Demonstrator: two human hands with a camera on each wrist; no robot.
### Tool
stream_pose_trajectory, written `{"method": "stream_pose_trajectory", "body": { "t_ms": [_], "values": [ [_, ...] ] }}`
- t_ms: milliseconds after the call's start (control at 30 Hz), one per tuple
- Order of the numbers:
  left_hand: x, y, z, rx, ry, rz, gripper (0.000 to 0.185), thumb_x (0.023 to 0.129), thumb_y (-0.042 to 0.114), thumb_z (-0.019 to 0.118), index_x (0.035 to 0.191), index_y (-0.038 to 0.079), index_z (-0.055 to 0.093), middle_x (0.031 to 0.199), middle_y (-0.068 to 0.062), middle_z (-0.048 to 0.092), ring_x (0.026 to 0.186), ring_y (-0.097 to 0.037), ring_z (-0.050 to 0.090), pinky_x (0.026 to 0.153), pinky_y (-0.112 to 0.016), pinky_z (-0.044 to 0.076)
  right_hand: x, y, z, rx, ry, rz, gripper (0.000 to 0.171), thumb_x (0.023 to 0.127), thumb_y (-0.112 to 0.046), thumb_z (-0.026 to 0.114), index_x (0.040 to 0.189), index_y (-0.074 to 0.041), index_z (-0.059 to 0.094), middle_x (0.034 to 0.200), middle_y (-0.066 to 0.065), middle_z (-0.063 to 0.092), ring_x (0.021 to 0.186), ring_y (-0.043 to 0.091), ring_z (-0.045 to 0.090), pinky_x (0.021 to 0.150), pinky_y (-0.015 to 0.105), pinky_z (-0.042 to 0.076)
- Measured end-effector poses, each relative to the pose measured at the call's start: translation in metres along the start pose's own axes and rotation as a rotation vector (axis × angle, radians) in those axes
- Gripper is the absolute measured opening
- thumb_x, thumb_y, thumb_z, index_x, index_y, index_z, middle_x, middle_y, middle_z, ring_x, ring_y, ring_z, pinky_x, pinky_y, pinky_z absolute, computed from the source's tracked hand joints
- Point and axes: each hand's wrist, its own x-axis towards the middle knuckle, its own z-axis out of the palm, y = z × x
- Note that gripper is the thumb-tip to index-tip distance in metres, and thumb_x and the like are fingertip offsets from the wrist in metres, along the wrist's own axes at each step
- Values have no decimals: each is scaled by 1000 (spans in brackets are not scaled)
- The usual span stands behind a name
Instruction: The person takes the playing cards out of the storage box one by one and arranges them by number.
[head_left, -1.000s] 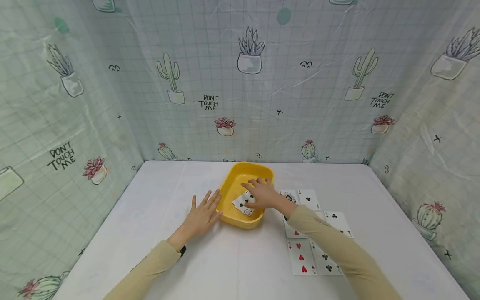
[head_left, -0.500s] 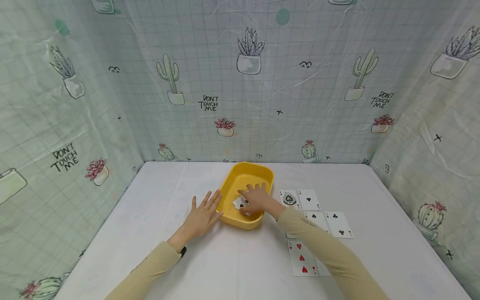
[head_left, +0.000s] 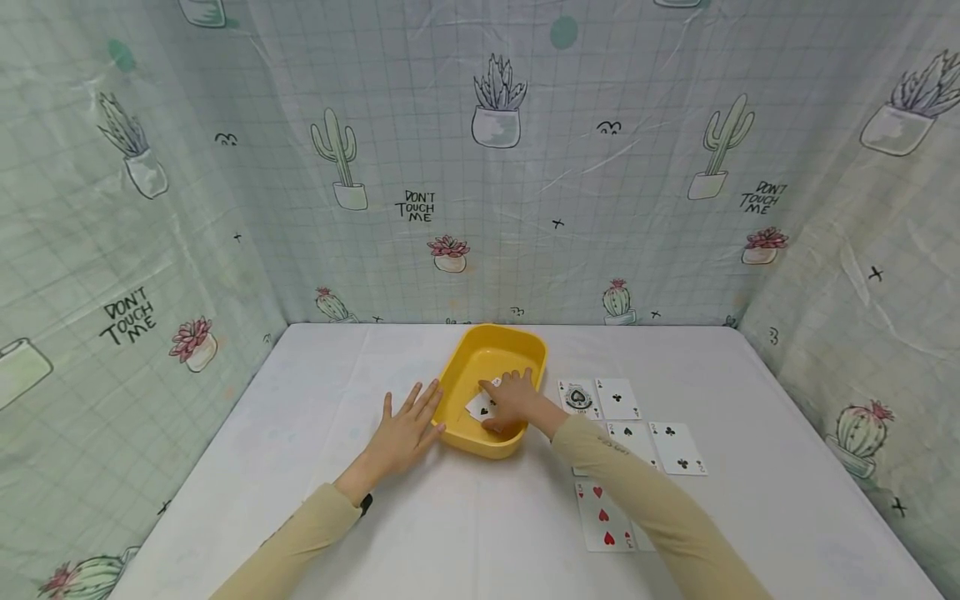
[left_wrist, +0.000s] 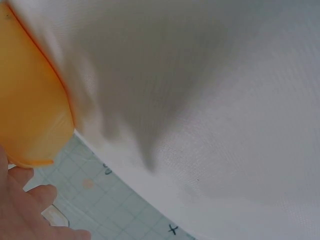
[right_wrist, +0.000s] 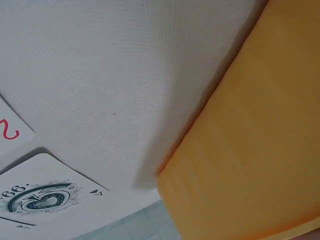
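right hand: fingers on cards in yellow tray, grip unclear | cards thin, slick, bendy; pinch an edge | left hand: flat, fingers apart, centre frame on surface

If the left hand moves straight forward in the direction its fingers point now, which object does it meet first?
Most likely the yellow tray. The left hand lies flat on the white table, fingers pointing up and right toward the tray's near-left wall. They already look about at that wall, though the head view cannot settle whether they touch.
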Motion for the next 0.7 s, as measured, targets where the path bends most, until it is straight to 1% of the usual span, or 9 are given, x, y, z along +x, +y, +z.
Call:
{"method": "stream_pose_trajectory", "body": {
  "t_ms": [200, 367, 467, 567, 700],
  "values": [
    [-1, 0, 0, 10, 4, 4, 58, 94, 44, 35, 142, 13, 25, 150, -1, 18, 136, -30, 21, 99, -68, 15, -2, 0, -3, 16, -14, 1, 77, 74, -58, 59, 139, -28, 30, 132, 16, 42, 119, 36, 39, 103, 61, 16],
    [-1, 0, -1, 1, 1, 2, 58, 94, 43, 35, 142, 13, 24, 150, -1, 18, 136, -31, 22, 99, -68, 13, -5, 1, -6, 22, 17, -37, 77, 73, -51, 65, 139, -29, 30, 134, 14, 39, 117, 38, 40, 101, 61, 19],
    [-1, 0, -1, -14, -5, -2, 58, 94, 43, 35, 142, 13, 24, 150, -1, 18, 136, -31, 21, 99, -68, 12, -6, 3, -7, 30, 39, -68, 81, 71, -47, 69, 139, -28, 29, 135, 12, 38, 119, 36, 39, 101, 60, 21],
    [-1, 0, 0, -14, -7, -4, 58, 94, 43, 35, 142, 13, 24, 150, -1, 17, 136, -31, 21, 100, -68, 12, -7, 7, -9, 43, 61, -95, 90, 67, -45, 72, 141, -23, 25, 138, 13, 36, 124, 34, 36, 102, 57, 21],
    [0, -1, 2, -11, 0, -2, 58, 94, 44, 35, 142, 13, 24, 150, 0, 17, 136, -30, 22, 100, -68, 12, -10, 11, -12, 36, 104, -124, 105, 63, -48, 75, 143, -11, 18, 139, 13, 36, 126, 30, 34, 104, 54, 22]
  ]
}}
